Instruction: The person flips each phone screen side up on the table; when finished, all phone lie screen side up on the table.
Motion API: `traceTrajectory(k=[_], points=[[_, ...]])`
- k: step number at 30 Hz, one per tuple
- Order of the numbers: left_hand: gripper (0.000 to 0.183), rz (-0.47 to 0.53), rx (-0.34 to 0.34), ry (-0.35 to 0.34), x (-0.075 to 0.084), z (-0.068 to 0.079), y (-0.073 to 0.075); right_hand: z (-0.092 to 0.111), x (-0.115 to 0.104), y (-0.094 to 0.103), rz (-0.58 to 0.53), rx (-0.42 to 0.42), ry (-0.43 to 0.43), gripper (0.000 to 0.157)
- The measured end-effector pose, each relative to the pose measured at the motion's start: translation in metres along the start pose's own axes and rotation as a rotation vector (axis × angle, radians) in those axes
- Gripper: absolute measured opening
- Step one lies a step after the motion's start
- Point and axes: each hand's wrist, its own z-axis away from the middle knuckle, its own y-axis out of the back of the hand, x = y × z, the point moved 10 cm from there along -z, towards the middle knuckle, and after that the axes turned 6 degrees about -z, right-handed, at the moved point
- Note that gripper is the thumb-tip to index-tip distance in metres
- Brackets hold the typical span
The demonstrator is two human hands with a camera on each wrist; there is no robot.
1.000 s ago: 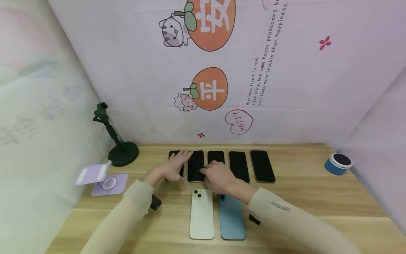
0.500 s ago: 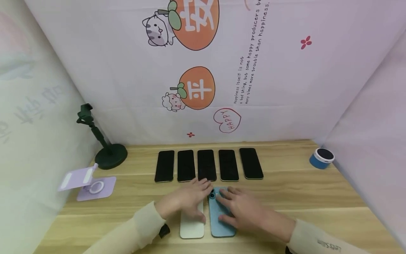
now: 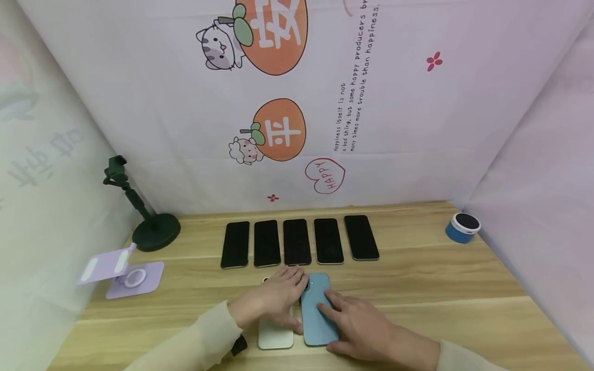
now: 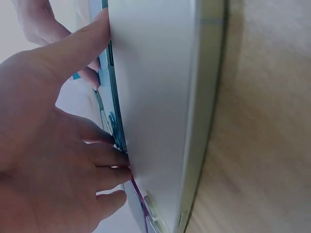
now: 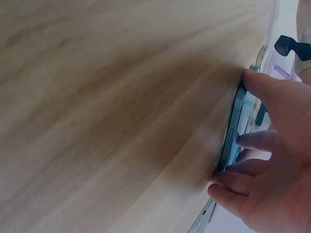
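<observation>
A white phone (image 3: 276, 337) and a blue phone (image 3: 316, 317) lie back up, side by side on the wooden table. My left hand (image 3: 276, 296) reaches across the white phone, its fingertips along the seam between the two; in the left wrist view its extended fingers (image 4: 109, 158) show past the white phone's flat back. At the blue phone's right side is my right hand (image 3: 359, 327), index finger on its back. The right wrist view has the thumb and fingers spaced along that phone's edge (image 5: 233, 121).
Several black-screened phones (image 3: 297, 242) form a row behind the two near ones. On the left stand a lilac folding stand (image 3: 148, 275) and a dark green stand with a round base (image 3: 157, 232). A blue and white round speaker (image 3: 462, 228) sits at the back right.
Both hands have come back from the black phones to the white and blue ones. Since half a second ago, the right hand has shifted to the blue phone's right edge. The head view has turned rightward.
</observation>
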Motion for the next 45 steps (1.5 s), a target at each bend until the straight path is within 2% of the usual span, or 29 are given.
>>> traceTrajectory(k=[7, 13, 20, 25, 28, 33, 40, 45], points=[[0.112, -0.011, 0.039, 0.009, -0.002, -0.004, 0.002, -0.002, 0.002, -0.002, -0.03, 0.013, -0.014, 0.079], [0.111, 0.095, 0.044, -0.017, -0.005, -0.006, 0.006, -0.003, 0.004, -0.002, -0.048, 0.025, -0.008, 0.079], [0.09, 0.323, 0.061, 0.022, -0.014, -0.008, 0.009, -0.004, 0.005, -0.001, -0.076, 0.023, 0.002, 0.079], [0.085, 0.482, 0.081, 0.052, -0.021, -0.012, 0.009, -0.004, 0.005, -0.001, -0.101, 0.014, 0.0, 0.079], [0.082, 0.566, 0.115, 0.054, -0.023, -0.013, 0.01, -0.003, 0.006, -0.001, -0.114, 0.015, -0.001, 0.079], [0.065, 0.739, 0.184, 0.047, -0.024, -0.014, 0.013, -0.001, 0.005, -0.001, -0.134, 0.019, 0.003, 0.079], [0.076, 1.095, 0.19, 0.144, -0.032, -0.013, 0.006, -0.001, 0.006, -0.002, -0.151, 0.013, -0.007, 0.08], [0.069, 1.257, 0.245, 0.225, -0.039, -0.014, 0.003, -0.001, 0.005, -0.002, -0.164, 0.021, -0.014, 0.079]])
